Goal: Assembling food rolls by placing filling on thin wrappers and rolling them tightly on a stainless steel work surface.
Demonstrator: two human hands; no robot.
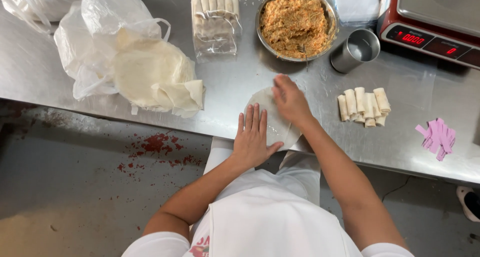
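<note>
Both hands lie flat, fingers stretched out, on a round spring-roll wrapper (pixel 274 118) at the steel table's (pixel 240 87) edge: left hand (pixel 252 139) pressing its near side, right hand (pixel 290 101) over its far side, neither gripping.

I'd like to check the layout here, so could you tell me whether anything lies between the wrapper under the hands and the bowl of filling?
Nothing visible does. The round wrapper lies flat under the left hand and right hand, and only bare steel table separates it from the filling bowl. The metal cup stands off to the side.
</note>
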